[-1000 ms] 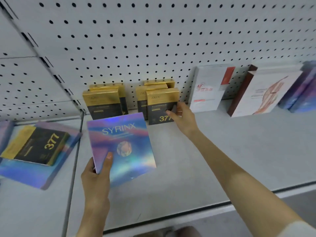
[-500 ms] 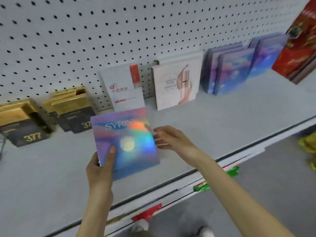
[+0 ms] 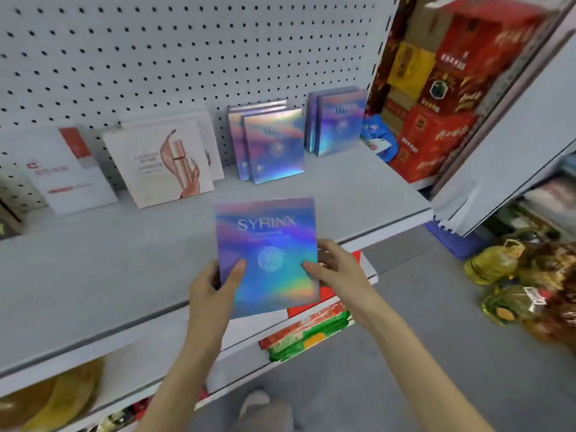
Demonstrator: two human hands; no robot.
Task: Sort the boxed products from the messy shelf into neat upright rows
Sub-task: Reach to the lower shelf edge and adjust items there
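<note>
A holographic SYRINX box (image 3: 268, 244) is held upright in front of the grey shelf (image 3: 93, 269), above its front edge. My left hand (image 3: 212, 285) grips its lower left corner, thumb on the front. My right hand (image 3: 336, 269) grips its lower right edge, thumb on the front too. Two upright rows of matching holographic boxes stand against the pegboard: one row (image 3: 274, 148) at centre, another (image 3: 338, 123) to its right. A white box with a pink design (image 3: 162, 163) and a white box with a red tab (image 3: 68, 173) lean further left.
Stacked red and yellow cartons (image 3: 436, 88) fill the neighbouring bay at right. A blue crate (image 3: 452, 241) and bagged goods (image 3: 511, 275) sit on the floor at right. Red and green packs (image 3: 308, 332) lie on the lower shelf.
The view has swung right along the shelf. The SYRINX box has moved right with my left hand, and my right hand has left the gold boxes and taken hold of its right edge.
</note>
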